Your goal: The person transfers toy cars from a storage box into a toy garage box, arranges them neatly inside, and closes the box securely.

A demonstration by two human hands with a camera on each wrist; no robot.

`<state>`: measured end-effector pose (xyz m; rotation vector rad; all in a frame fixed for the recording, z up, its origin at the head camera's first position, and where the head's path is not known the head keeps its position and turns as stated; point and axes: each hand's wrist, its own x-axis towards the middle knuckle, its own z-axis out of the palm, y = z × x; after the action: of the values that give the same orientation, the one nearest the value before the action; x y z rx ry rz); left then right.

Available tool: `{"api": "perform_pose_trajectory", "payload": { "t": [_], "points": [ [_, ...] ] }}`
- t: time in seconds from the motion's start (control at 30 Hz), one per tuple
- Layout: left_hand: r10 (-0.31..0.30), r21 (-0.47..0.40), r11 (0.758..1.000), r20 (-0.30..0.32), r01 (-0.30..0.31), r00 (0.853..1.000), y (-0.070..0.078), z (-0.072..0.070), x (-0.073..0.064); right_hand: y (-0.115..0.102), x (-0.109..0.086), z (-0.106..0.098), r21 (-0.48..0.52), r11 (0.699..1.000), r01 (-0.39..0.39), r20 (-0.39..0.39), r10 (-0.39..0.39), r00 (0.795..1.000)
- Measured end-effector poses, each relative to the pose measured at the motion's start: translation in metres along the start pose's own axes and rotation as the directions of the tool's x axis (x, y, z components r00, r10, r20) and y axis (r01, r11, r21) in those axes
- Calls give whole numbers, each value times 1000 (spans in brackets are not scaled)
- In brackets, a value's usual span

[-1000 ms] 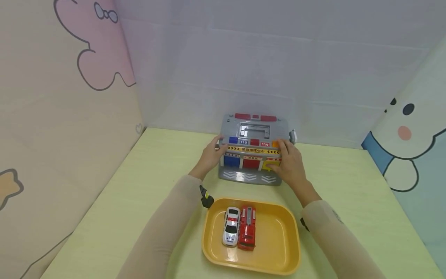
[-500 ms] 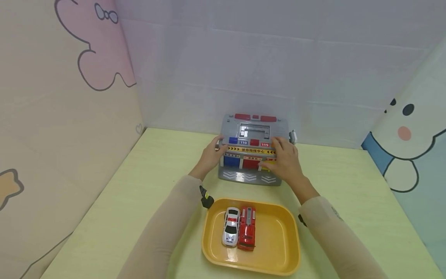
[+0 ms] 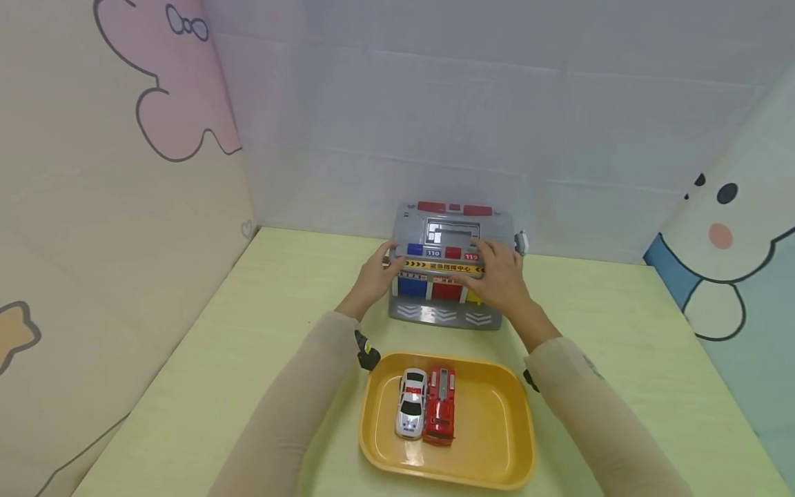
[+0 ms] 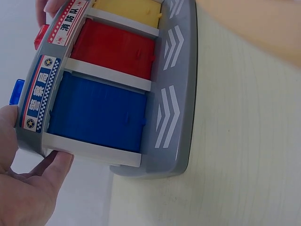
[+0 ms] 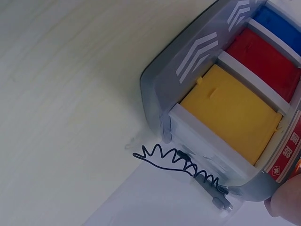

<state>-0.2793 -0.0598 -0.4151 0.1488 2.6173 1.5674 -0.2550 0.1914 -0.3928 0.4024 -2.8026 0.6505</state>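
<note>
A grey toy emergency-station garage [image 3: 444,316] stands at the back of the table. My left hand [image 3: 373,277] grips its left roof edge; in the left wrist view, the thumb [image 4: 59,172] lies below the overhang, near the blue door [image 4: 99,113]. My right hand [image 3: 504,284] is over the front right of the roof, fingers spread by the "119" label and the thumb in front of the sign strip. It covers the orange light and part of the yellow door [image 3: 473,297]. A red roof light [image 3: 453,252] shows left of its fingers. The red door [image 5: 263,63] is down.
Nearer the person is a yellow tray [image 3: 522,414] with a white toy police car [image 3: 410,407] and a red toy fire truck [image 3: 440,411] side by side. A black coiled cord [image 5: 162,167] hangs off the garage's right side. A wall [image 3: 385,138] rises behind.
My right hand has slid left along the front of the roof, from the orange light toward the "119" label. My left hand, the garage and the tray stay put.
</note>
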Motion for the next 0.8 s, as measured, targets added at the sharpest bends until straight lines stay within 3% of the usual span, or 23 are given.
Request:
{"api": "perform_pose_trajectory", "payload": {
  "t": [0.27, 0.6, 0.8],
  "points": [
    [0, -4, 1000, -2, 0, 1000, -2, 0, 2, -5, 10, 1, -12, 999, -41, 54, 42, 998],
    [13, -7, 1000, 8, -13, 1000, -3, 2, 4, -7, 16, 3, -13, 994, -106, -10, 106, 994],
    [5, 6, 1000, 3, -5, 1000, -1, 1, 3, -7, 22, 0, 16, 986, -166, 32, 165, 986]
  ]
}}
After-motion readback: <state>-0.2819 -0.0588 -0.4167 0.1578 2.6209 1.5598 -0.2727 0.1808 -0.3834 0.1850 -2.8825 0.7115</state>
